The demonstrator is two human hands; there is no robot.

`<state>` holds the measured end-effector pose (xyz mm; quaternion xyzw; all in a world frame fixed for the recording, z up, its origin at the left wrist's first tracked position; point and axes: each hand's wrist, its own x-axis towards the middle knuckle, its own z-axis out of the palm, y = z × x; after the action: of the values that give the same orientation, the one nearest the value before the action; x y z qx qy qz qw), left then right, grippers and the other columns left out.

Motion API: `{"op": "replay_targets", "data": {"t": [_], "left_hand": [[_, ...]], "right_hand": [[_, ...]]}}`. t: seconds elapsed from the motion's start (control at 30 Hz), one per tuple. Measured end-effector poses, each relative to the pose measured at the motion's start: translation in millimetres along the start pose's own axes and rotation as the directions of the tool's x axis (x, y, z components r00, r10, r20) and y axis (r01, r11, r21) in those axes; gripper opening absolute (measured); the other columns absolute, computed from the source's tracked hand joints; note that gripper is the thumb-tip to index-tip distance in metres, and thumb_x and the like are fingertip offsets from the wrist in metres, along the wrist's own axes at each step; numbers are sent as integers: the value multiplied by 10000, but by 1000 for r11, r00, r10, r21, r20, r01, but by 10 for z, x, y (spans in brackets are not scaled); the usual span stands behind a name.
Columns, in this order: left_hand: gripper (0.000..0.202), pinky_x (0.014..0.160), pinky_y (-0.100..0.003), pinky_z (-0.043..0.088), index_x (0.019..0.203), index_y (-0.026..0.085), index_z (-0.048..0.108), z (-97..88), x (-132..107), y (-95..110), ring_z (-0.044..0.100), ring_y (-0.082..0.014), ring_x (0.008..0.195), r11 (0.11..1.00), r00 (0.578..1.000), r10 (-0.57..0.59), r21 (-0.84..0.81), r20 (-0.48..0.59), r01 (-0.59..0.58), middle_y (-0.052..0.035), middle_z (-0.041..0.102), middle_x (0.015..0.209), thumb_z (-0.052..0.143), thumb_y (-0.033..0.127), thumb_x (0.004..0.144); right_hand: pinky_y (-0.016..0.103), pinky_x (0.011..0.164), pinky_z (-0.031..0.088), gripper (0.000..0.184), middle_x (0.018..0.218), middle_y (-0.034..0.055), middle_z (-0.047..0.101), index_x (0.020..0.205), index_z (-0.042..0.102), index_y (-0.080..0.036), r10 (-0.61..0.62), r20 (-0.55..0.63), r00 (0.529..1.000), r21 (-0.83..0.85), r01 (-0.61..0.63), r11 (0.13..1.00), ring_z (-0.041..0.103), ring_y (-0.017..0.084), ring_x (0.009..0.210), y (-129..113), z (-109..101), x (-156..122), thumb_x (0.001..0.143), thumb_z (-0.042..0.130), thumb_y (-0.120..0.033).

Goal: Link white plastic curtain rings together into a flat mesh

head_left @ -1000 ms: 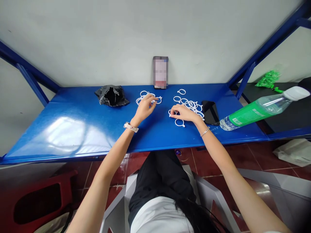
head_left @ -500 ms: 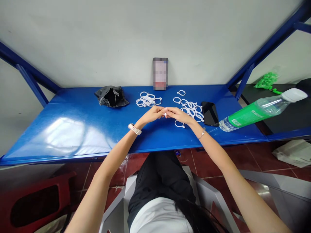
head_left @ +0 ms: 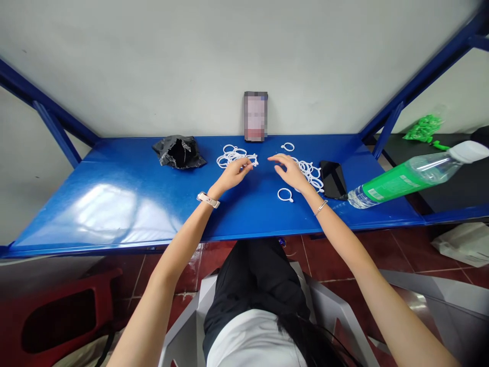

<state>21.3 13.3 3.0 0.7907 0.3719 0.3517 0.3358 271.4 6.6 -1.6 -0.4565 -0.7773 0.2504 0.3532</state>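
Note:
My left hand (head_left: pixel 234 174) is at the near edge of the left pile of white plastic rings (head_left: pixel 230 149), its fingers pinched on a white ring (head_left: pixel 255 163) that lies against the others. Each ring has a small round knob on its rim. My right hand (head_left: pixel 291 173) hovers by the right pile of white rings (head_left: pixel 314 179), fingers apart and holding nothing; it covers part of that pile. One loose ring (head_left: pixel 284 195) lies nearer me, below the right hand, and another single ring (head_left: pixel 288 147) lies behind it.
A crumpled black plastic bag (head_left: pixel 179 152) gapes at the left of the blue table (head_left: pixel 126 178). A phone (head_left: pixel 255 117) leans on the wall; a dark phone (head_left: pixel 332 179) lies right. Beside it stands a green-labelled bottle (head_left: pixel 405 178). Green pieces in a bag (head_left: pixel 426 127) are farther right.
My hands were together at the middle with a small white part between them. They have parted: the left moved to the left pile, the right moved toward the right pile and opened.

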Motion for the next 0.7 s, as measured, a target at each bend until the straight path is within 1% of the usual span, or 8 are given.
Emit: {"op": "replay_targets", "data": {"t": [0.07, 0.17, 0.3, 0.43, 0.5, 0.57, 0.63, 0.7], "left_hand": [[260, 831, -340, 426, 886, 183, 608, -23, 11, -73, 557, -225, 893, 963, 995, 50, 268, -86, -25, -105, 640, 945, 458, 358, 1006], [235, 923, -401, 421, 967, 181, 643, -42, 16, -125, 549, -286, 1096, 855, 986, 30, 516, -163, 60, -147, 654, 1138, 409, 196, 989], [305, 1004, -471, 398, 1120, 194, 647, -50, -7, -119, 492, -326, 1291, 786, 978, -44, 598, -201, 159, -146, 630, 1311, 385, 139, 975], [342, 1111, -520, 331, 1245, 198, 612, 10, -22, -60, 390, -335, 1430, 824, 973, 3, 552, -232, 129, -143, 565, 1438, 452, 145, 948], [307, 1113, -488, 355, 1224, 179, 620, 81, -22, -6, 449, -317, 1381, 881, 976, 77, 472, -206, 30, -154, 586, 1405, 470, 188, 956], [267, 1041, -418, 433, 1166, 166, 636, 168, -24, 56, 577, -275, 1226, 943, 983, 137, 318, -119, -93, -150, 641, 1309, 473, 266, 979], [321, 796, -320, 507, 1136, 154, 633, 247, -32, 109, 665, -203, 869, 989, 996, 85, 125, -15, -82, -130, 696, 1128, 473, 394, 994], [445, 646, -266, 470, 1179, 148, 593, 291, -42, 140, 610, -145, 625, 999, 997, -13, -41, 71, 16, -59, 689, 854, 447, 527, 996]], "right_hand": [[590, 1102, 375, 450, 1376, 159, 624, 1287, 655, -180, 17, -59, 998, -317, -35, 948, 482, 353, 1318, 136, -52, 0, 889, 449, -135], [647, 1094, 360, 478, 1398, 190, 606, 1274, 668, -149, 75, -46, 996, -510, -88, 856, 457, 393, 1338, 307, -103, 5, 877, 411, -78], [606, 1034, 413, 323, 1243, 184, 659, 1055, 735, -173, 51, -28, 998, -534, -58, 843, 508, 391, 1256, 349, -120, 24, 931, 438, -154], [530, 953, 445, 189, 1094, 143, 692, 904, 694, -206, -35, 35, 999, -394, 46, 918, 564, 347, 1105, 169, -68, 25, 940, 513, -243], [449, 884, 464, 156, 974, 104, 708, 920, 663, -208, -53, 107, 993, -229, 76, 970, 594, 278, 941, 44, -2, 14, 940, 517, -260], [375, 787, 460, 140, 865, 53, 695, 945, 639, -216, -24, 130, 991, -51, 31, 998, 575, 212, 776, -69, 85, 0, 939, 522, -292], [324, 696, 431, 159, 786, 16, 648, 922, 622, -220, -6, 121, 993, 113, -8, 994, 525, 172, 676, -150, 172, -13, 930, 549, -361], [306, 668, 422, 222, 755, -1, 620, 903, 611, -222, 20, 131, 991, 262, -54, 964, 524, 160, 664, -198, 237, -23, 916, 579, -442]]}}
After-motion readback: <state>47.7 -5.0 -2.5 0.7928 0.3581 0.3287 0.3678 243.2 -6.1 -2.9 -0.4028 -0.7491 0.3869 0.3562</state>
